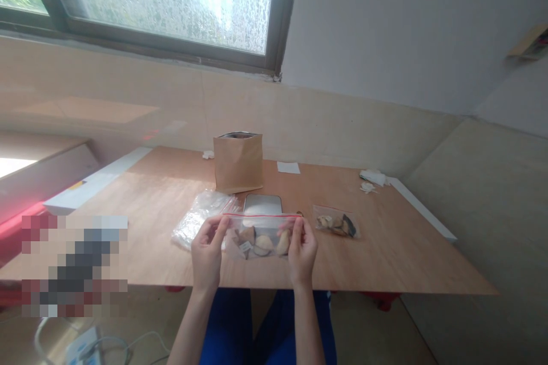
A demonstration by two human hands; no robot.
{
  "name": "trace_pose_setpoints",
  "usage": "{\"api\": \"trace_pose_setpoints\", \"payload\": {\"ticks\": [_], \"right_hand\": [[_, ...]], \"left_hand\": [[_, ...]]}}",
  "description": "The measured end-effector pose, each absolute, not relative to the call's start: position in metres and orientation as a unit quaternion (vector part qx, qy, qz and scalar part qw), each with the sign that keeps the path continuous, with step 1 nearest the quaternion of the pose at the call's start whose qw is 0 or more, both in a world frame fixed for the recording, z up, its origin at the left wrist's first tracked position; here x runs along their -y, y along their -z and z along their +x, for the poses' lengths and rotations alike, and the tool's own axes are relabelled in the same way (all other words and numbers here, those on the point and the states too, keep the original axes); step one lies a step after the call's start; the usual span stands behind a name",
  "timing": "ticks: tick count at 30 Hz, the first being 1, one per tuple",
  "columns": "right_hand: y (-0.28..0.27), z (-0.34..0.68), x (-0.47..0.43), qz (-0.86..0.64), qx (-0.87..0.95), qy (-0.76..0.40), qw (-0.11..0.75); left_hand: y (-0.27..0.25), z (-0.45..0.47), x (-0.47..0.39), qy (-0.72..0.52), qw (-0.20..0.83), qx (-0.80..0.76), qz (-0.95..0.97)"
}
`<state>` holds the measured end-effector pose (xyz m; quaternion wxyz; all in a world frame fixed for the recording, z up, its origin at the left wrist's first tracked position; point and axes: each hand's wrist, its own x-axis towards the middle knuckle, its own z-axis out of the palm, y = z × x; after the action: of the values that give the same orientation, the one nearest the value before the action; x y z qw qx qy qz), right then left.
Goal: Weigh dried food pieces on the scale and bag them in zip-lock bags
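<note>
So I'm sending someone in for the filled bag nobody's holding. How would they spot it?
On the wooden table, look right of the right hand. The small clear bag lies flat there, holding dried pieces, one dark.

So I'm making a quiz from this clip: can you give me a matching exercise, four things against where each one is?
Things:
1. paper bag
2. held zip bag
3. second filled bag
4. empty bags

Places:
A. lying on the table right of the hands
B. standing at the back of the table
C. between both hands
D. piled left of the metal tray

Pairs: 1-B, 2-C, 3-A, 4-D
</note>
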<state>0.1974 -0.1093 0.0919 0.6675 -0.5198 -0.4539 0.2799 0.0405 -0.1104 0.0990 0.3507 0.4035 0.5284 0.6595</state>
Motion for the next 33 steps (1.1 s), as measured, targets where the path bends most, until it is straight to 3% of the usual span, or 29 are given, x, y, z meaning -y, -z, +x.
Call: {"api": "trace_pose_setpoints", "payload": {"ticks": [7,12,22,33], "right_hand": [[-0.09,0.197,0.108,-0.512,0.437,-0.337,0.659],[-0.091,0.195,0.11,-0.488,0.467,-0.371,0.637],[-0.091,0.195,0.109,-0.507,0.458,-0.326,0.654],[-0.088,0.198,0.11,-0.506,0.478,-0.316,0.644]], "left_hand": [[-0.1,0.052,0.109,-0.7,0.451,-0.454,0.319],[-0.102,0.056,0.109,-0.71,0.469,-0.427,0.306],[-0.097,0.043,0.111,-0.633,0.424,-0.489,0.424],[-0.097,0.042,0.113,-0.653,0.368,-0.509,0.423]]}}
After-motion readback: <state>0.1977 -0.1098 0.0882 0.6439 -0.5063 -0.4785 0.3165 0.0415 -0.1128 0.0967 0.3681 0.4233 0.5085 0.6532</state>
